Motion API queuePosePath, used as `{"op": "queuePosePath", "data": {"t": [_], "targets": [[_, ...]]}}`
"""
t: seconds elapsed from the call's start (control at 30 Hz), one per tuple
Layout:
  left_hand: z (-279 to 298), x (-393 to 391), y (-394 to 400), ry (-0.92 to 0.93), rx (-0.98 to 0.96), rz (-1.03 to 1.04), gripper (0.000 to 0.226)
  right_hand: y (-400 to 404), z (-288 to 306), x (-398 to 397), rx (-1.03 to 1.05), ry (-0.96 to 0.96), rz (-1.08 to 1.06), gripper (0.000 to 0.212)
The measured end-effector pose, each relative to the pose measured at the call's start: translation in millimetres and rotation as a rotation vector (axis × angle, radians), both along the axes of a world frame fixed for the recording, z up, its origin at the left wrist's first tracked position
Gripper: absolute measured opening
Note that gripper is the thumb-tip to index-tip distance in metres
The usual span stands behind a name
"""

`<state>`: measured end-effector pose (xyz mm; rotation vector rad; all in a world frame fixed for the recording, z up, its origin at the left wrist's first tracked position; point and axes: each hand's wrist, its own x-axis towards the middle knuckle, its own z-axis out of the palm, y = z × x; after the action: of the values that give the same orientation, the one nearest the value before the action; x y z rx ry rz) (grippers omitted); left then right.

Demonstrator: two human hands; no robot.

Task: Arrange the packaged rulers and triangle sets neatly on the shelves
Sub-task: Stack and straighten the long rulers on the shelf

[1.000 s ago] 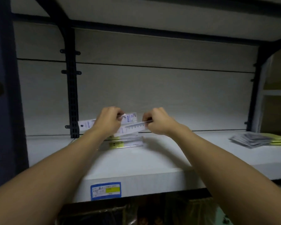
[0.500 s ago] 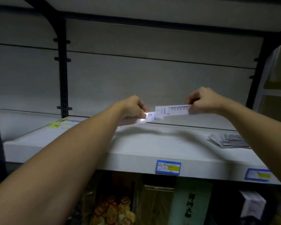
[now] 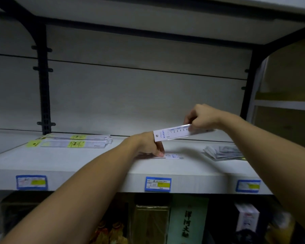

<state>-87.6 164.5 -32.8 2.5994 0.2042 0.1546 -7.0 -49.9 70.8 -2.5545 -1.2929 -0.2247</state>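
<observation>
From the head camera: half a second ago both hands held rulers together in the air; now the left hand (image 3: 149, 145) has come down and presses a flat packaged ruler (image 3: 173, 156) onto the white shelf (image 3: 99, 166), fingertips on it, while the right hand (image 3: 200, 118) pinches a second packaged ruler (image 3: 173, 133) above. Most of the lower ruler hides under the left hand. The raised ruler is clear with printed numbers and a white header card. Yellow-labelled rulers (image 3: 72, 143) lie at the left rear, and a blurred stack of packets (image 3: 222, 152) sits to the right.
</observation>
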Motion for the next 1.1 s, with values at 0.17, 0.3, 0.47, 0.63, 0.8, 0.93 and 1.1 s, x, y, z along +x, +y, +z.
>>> {"op": "queuePosePath", "data": {"t": [0.17,0.3,0.47,0.63,0.8,0.93,1.1], "targets": [[-6.4,0.2,-3.1,-0.002,-0.05,-0.01,0.023,-0.4,-8.7,4.0,-0.014,0.037,0.015,0.023],[2.0,-2.4,13.6,-0.084,0.068,0.001,0.023,7.2,-19.2,12.2,0.045,0.094,0.049,0.024],[32.4,-20.9,45.8,-0.102,0.275,0.144,0.027,30.8,-46.6,11.6,0.051,0.173,0.109,0.022],[37.3,-34.0,59.5,-0.09,0.35,0.199,0.033,56.1,-69.5,9.0,0.009,0.218,0.151,0.016],[30.3,-38.9,60.3,-0.107,0.378,0.192,0.045,64.5,-83.1,7.7,-0.074,0.159,0.145,0.017],[27.2,-43.8,56.7,-0.129,0.339,0.164,0.048,65.0,-80.5,9.5,-0.03,0.105,0.167,0.024],[28.7,-47.6,60.0,-0.137,0.358,0.194,0.032,78.9,-69.0,13.4,0.101,0.036,0.184,0.013]]}}
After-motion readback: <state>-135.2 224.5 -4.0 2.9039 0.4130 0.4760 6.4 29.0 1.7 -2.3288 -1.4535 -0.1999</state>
